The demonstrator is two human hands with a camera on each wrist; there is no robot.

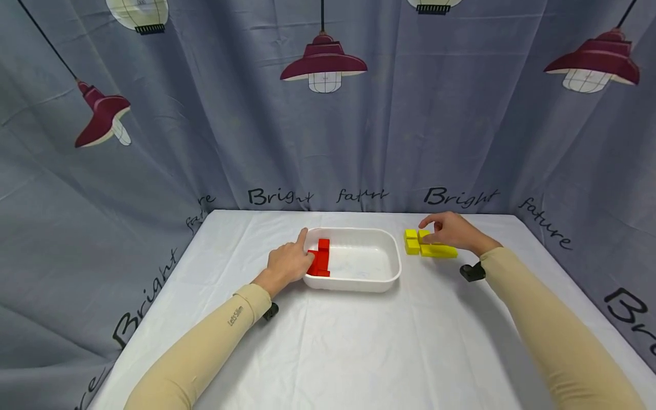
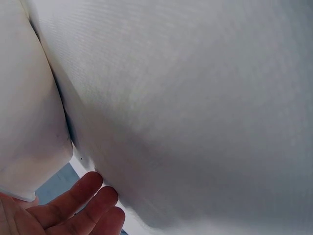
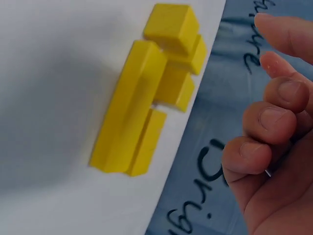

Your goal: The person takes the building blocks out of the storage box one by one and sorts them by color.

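My left hand [image 1: 289,261] holds the left rim of a white plastic tray [image 1: 353,283], the index finger lying along the rim and the thumb over it. The left wrist view shows the other fingers [image 2: 90,208] outside the tray wall. Red blocks [image 1: 323,261] are grouped at the tray's left end. Over to the right, my right hand [image 1: 451,232] hovers over a cluster of yellow blocks [image 1: 412,246]. Its thumb and index finger are apart with nothing between them; the remaining fingers are bent. One long yellow block [image 3: 129,107] lies nearest the wrist camera.
A white cloth [image 1: 348,353] covers the table. Behind its far edge hangs a grey-blue curtain [image 1: 230,114] printed with lamps and lettering. Small black wrist cameras, one by the right sleeve [image 1: 472,272], sit under both wrists.
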